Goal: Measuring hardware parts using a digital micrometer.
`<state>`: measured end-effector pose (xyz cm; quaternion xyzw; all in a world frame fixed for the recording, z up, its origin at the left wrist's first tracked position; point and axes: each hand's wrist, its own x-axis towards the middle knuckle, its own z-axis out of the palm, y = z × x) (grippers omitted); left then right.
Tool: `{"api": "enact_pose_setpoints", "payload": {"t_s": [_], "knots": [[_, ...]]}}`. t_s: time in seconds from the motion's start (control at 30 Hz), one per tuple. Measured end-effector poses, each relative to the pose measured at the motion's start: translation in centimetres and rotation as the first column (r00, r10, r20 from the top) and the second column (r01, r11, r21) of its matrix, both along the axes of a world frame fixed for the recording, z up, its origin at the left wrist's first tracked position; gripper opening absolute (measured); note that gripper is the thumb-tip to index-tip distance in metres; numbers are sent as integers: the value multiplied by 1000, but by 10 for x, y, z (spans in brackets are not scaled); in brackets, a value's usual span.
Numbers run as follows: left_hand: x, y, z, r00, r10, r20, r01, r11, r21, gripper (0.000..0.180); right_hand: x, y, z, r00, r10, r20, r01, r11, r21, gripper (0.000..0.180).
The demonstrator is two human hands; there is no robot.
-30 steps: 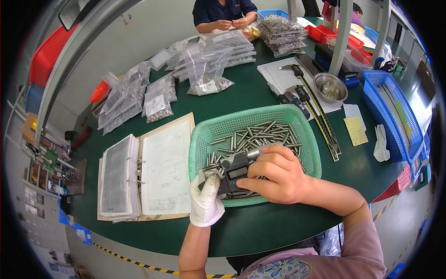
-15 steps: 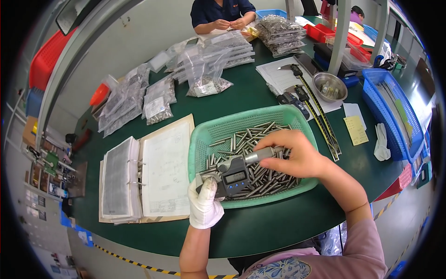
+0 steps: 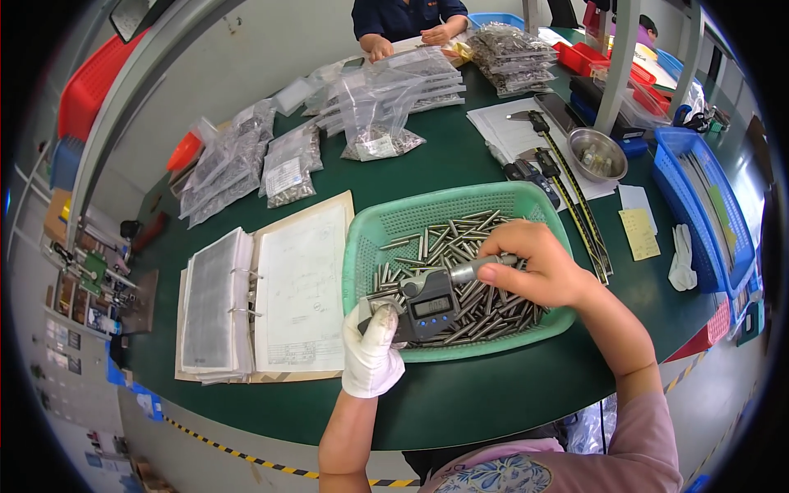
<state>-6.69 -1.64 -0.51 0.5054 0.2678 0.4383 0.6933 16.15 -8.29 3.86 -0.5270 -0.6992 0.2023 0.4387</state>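
Observation:
A digital micrometer (image 3: 431, 306) is held over a green plastic basket (image 3: 374, 215) full of short metal pins (image 3: 479, 308). My left hand (image 3: 374, 353), in a white glove, grips the micrometer's frame at its left end. Whether a pin sits between the jaws I cannot make out, as the gloved fingers cover that part. My bare right hand (image 3: 538, 267) has its thumb and fingers closed round the thimble end of the micrometer, above the pins on the basket's right side.
An open ring binder (image 3: 300, 287) lies left of the basket. Bags of small metal parts (image 3: 382, 141) stand behind it. To the right are calipers (image 3: 567, 185), a metal bowl (image 3: 596, 154), a white glove (image 3: 681, 259) and a blue basket (image 3: 703, 205). A co-worker (image 3: 409, 23) sits across the table.
The whole view has shifted slightly. Both my hands stay on the micrometer, with the right fingers a little changed round the thimble. The co-worker's hands have moved apart.

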Motion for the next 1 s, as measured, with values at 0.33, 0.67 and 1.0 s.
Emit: {"api": "enact_pose_setpoints", "payload": {"t_s": [0.33,0.67,1.0], "knots": [[3,-3,8,1000,-3,21,4,998,-63,21,-35,-10,5,891,-313,328,9,735,678,26],[5,-3,10,998,39,40,-35,996,-83,21,-24,-9,14,869,-458,188,243,725,645,14],[4,-1,8,1000,21,12,-19,995,-97,21,-2,-4,5,998,-18,-56,23,995,92,20]]}}
